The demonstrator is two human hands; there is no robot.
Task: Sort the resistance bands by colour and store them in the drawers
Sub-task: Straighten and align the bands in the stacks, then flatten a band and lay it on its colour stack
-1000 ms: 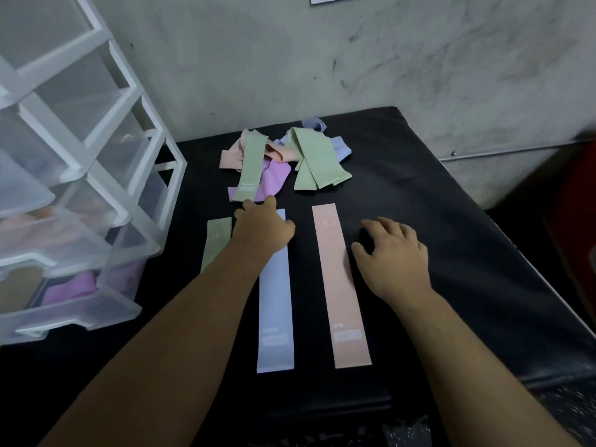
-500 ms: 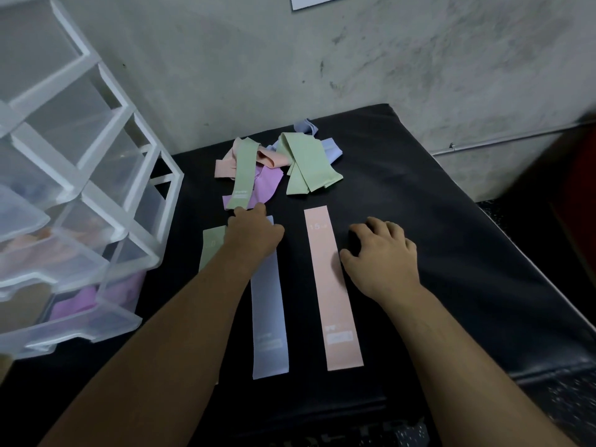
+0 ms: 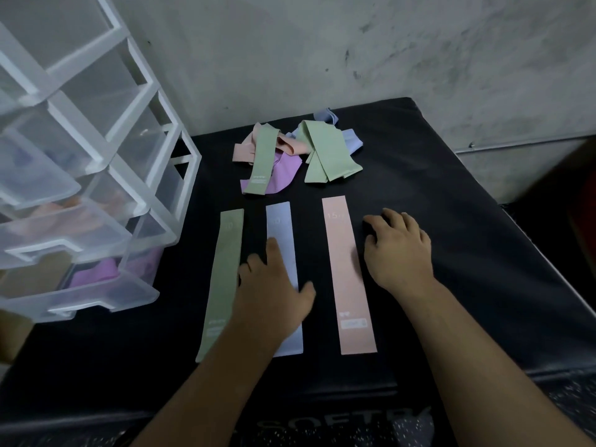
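Left hand is lying flat, fingers spread, on the long pale-blue fabric resistance band that's running near-to-far on the black padded mat, w/ right hand sitting loose-fingered further right past the pink fabric strip, so left's closer imo.

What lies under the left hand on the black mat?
The left hand rests on the flat pale blue resistance band; the hand and forearm cover its middle, so mostly its two ends show.
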